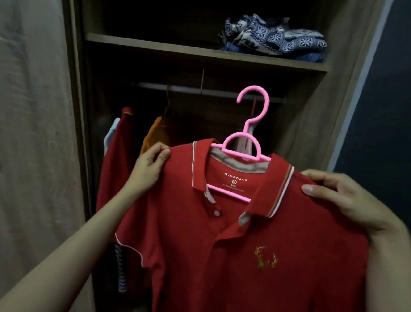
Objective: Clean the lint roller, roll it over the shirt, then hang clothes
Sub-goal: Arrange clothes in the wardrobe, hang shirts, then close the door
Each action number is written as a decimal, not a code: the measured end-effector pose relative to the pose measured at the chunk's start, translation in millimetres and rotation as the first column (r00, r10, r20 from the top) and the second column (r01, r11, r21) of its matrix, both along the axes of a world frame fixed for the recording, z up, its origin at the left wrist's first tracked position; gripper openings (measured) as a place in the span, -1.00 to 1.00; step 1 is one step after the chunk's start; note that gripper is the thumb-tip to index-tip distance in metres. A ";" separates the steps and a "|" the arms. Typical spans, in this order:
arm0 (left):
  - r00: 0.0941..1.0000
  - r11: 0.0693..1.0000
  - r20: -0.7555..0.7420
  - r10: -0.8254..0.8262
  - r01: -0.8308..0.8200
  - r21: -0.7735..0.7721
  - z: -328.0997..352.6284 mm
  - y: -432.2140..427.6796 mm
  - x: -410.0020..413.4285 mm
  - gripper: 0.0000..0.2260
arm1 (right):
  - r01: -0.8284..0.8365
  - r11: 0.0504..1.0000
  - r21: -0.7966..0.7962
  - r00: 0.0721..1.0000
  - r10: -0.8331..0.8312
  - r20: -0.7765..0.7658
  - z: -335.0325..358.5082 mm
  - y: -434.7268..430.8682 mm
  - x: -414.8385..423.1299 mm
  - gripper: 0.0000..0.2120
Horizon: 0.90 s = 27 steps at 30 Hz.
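Both hands grip the shoulders of a red cotton polo shirt (pixel 239 269): the left hand (pixel 148 168) pinches the shoulder seam between thumb and fingers, the right hand (pixel 348 199) clamps the opposite shoulder. Held so, the shirt stays spread and level on its pink plastic hanger (pixel 246 144), hook upright and free. That hook sits in front of the grey metal wardrobe rail (pixel 180 89), apparently not yet over it; depth is hard to judge in the dim wooden wardrobe (pixel 208 50). Other garments (pixel 125 134) already hang left.
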<state>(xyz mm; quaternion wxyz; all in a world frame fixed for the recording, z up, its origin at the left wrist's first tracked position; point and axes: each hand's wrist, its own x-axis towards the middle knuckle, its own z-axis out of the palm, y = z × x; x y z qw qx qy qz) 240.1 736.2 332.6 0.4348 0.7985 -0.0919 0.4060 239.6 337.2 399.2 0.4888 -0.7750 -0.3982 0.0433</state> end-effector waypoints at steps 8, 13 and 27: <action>0.955 0.942 -0.035 0.293 -0.282 0.184 -13.7 -9.3 27.8 -0.76 | 0.208 0.972 0.105 0.978 -0.203 -0.055 -7.1 9.9 -5.0 -0.86; 0.913 0.861 0.035 0.406 -0.396 0.319 -14.1 1.6 19.9 -0.71 | 0.315 0.921 0.229 0.947 -0.290 -0.136 -36.9 72.6 15.3 -0.88; 0.795 0.704 0.079 0.601 -0.574 0.419 -10.2 50.6 36.4 -0.50 | 0.601 0.662 0.448 0.791 -0.573 -0.215 -27.7 225.5 128.0 -0.92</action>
